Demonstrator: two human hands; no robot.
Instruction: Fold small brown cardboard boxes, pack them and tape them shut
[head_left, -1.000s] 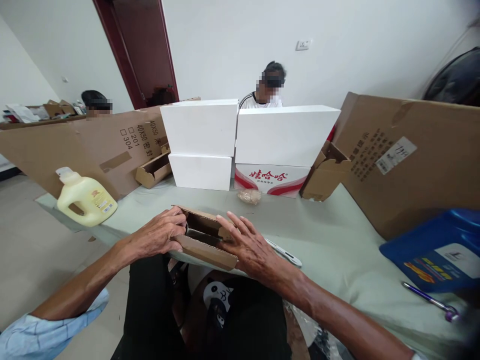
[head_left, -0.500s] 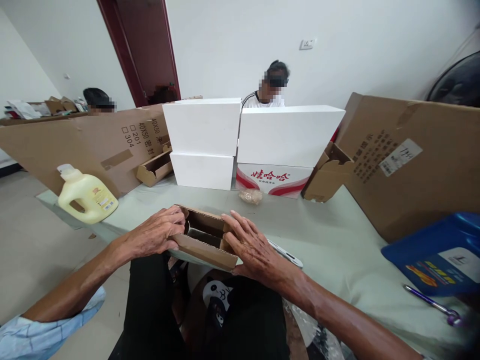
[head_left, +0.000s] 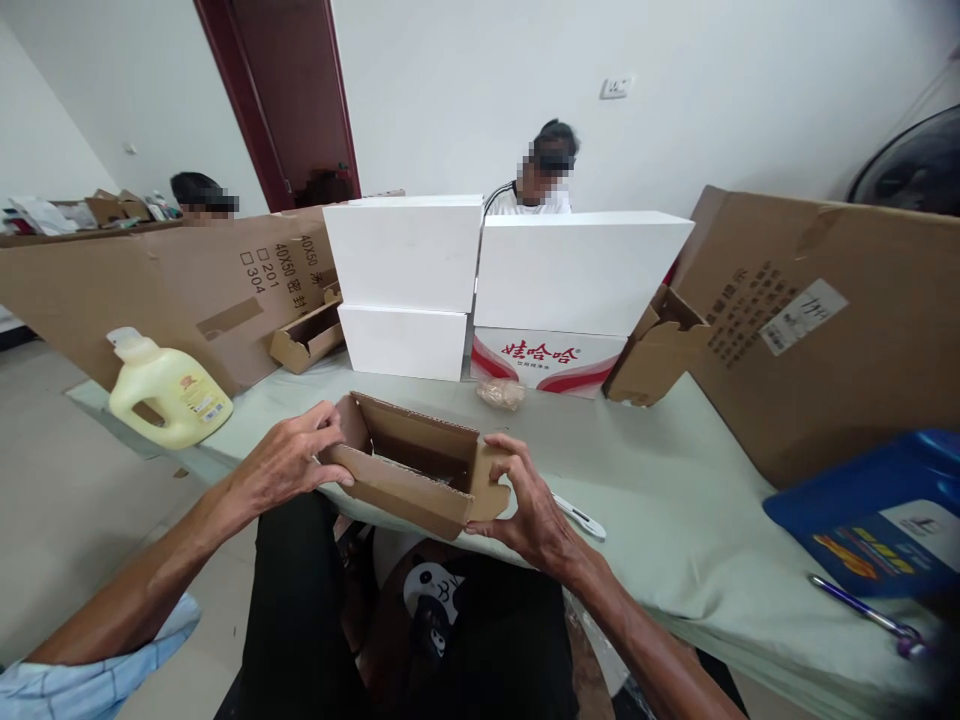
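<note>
Broadly, two big cardboard sheets [head_left: 825, 330] lean round the bench [head_left: 675, 480] like walls, and three white boxes [head_left: 577, 270] stack at its back. One small open carton [head_left: 409, 470] is held at the near edge: left hand [head_left: 285, 465] and right hand [head_left: 532, 505] each have fingers [head_left: 334, 476] clenched on an end, probably steadying it tilted.

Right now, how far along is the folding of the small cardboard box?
Done: the small cardboard box has its walls up, top open. In hand: the left hand and right hand grip its ends at the table edge. Left: closing the top, it seems.
</note>
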